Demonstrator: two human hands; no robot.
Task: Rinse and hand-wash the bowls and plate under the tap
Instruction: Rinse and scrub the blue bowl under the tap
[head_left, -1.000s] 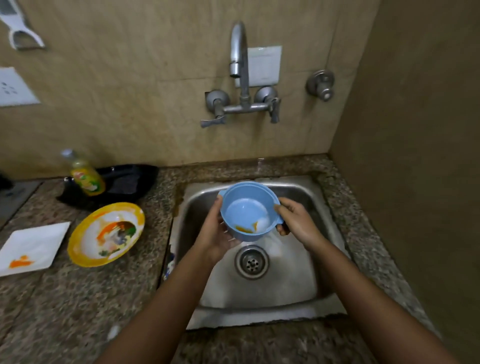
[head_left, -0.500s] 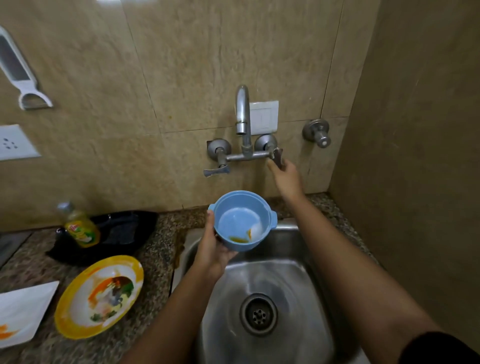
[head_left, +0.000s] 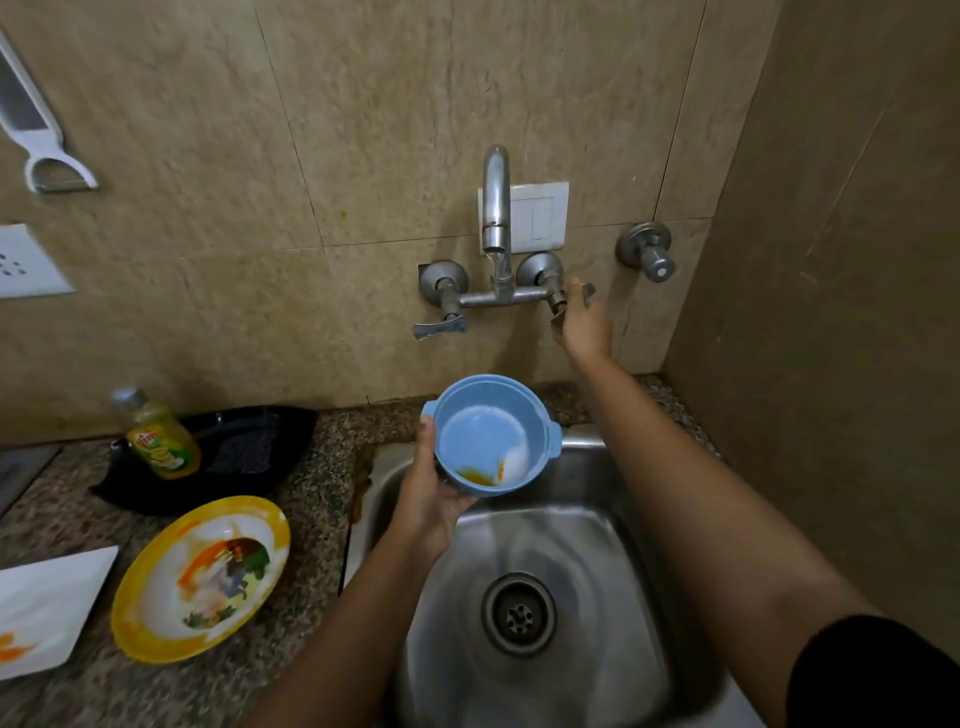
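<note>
Holding a blue bowl (head_left: 488, 441) from the side and below, the left hand (head_left: 431, 499) has its thumb up by the rim & fingers curled under the base. The bowl is tilted toward the camera, above the back edge of the sink (head_left: 597, 519), below the tap spout (head_left: 496, 202) but well apart from it. Orange smear at the bowl's bottom, w/ a white patch beside it.

Right hand (head_left: 584, 325) is up at the wall, wrapped round the right tap lever (head_left: 558, 306) — lever ends stick out past the hand on both sides. A short stream of water (head_left: 497, 265) shows just under the spout mouth. The drain (head_left: 518, 613) sits mid-sink, nearer the camera than the bowl.

On the counter (head_left: 311, 499) left of the sink: a yellow bowl (head_left: 200, 577) w/ food leftovers, a white plate (head_left: 47, 608) w/ an orange stain at the frame's left edge, and a soap bottle (head_left: 158, 434) at the left side of a black pan (head_left: 249, 452) near the wall. A peeler (head_left: 36, 130) hangs on the wall tiles, upper left.
</note>
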